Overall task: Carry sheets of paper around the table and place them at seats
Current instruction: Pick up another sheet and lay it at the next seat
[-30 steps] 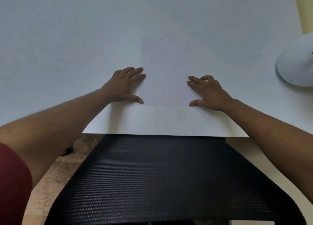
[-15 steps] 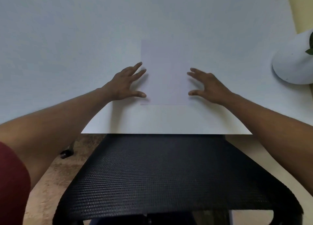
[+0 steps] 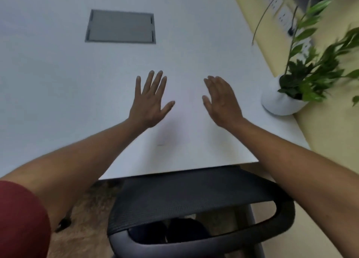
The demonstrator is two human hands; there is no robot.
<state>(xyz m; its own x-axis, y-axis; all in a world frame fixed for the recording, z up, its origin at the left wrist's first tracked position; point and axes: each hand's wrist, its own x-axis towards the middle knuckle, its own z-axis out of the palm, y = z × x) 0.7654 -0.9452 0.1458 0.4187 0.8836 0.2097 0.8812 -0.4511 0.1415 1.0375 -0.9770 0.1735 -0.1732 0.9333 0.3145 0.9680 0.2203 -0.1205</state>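
Both hands are seen raised above the desk (image 3: 58,82), fingers straight and spread, nothing held. The left hand (image 3: 150,100) hangs left of centre, the right hand (image 3: 221,100) just right of it, palms turned partly toward each other.

The sheet of paper (image 3: 186,110) is barely made out: a faint pale rectangle lying flat on the white desk between and below the hands, near the near edge, in front of the black mesh chair (image 3: 194,197). Its edges are blurred; a small dark mark at its near left corner is all that is sharp. Whether either hand touches it cannot be told.

Risks, judged from this layout:
- The sheet is light and unweighted; a draught from quickly moved arms could slide it toward the near edge and off onto the chair or floor.
- White on white: the sheet could be overlooked and the seat served twice.
- The potted plant (image 3: 285,100) stands close on the right; a wide sweep of the right arm could catch its leaves or tip the pot.
- The grey hatch (image 3: 120,26) lies far left, well apart; no hazard is expected there.
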